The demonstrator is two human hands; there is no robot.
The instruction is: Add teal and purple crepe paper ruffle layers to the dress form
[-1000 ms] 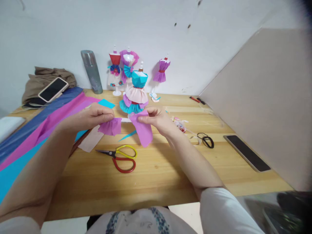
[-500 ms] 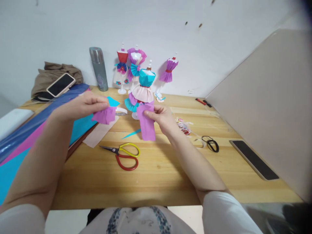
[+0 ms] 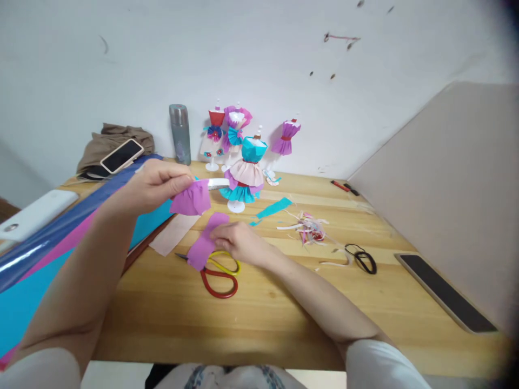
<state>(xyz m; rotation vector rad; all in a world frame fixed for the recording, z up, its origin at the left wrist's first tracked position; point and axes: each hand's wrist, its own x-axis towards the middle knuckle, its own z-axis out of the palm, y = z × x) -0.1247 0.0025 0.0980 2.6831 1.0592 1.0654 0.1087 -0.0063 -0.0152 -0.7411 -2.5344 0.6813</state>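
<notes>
My left hand (image 3: 162,186) pinches a gathered piece of purple crepe paper (image 3: 192,199), with a white strip of tape (image 3: 218,183) sticking out from its upper right edge. Lower down, my right hand (image 3: 240,242) grips a flat purple crepe paper strip (image 3: 206,244) by its right side. That strip hangs over part of the scissors (image 3: 221,293), hiding their pivot; one handle is red, the other yellow. Behind my hands stands a small dress form (image 3: 248,173) in a turquoise, pale pink and purple paper dress.
More dress forms (image 3: 214,135) and a grey flask (image 3: 179,135) line the wall. Coloured paper sheets (image 3: 48,265) lie left, beside a phone (image 3: 121,155) on brown cloth. Paper scraps (image 3: 311,229), a turquoise piece (image 3: 274,207), black hair ties (image 3: 366,262) and a dark-faced slab (image 3: 446,294) lie right.
My right hand has brought the flat purple strip down and left over the scissors, uncovering a turquoise piece. My left hand keeps the gathered paper. The view has tilted up a little.
</notes>
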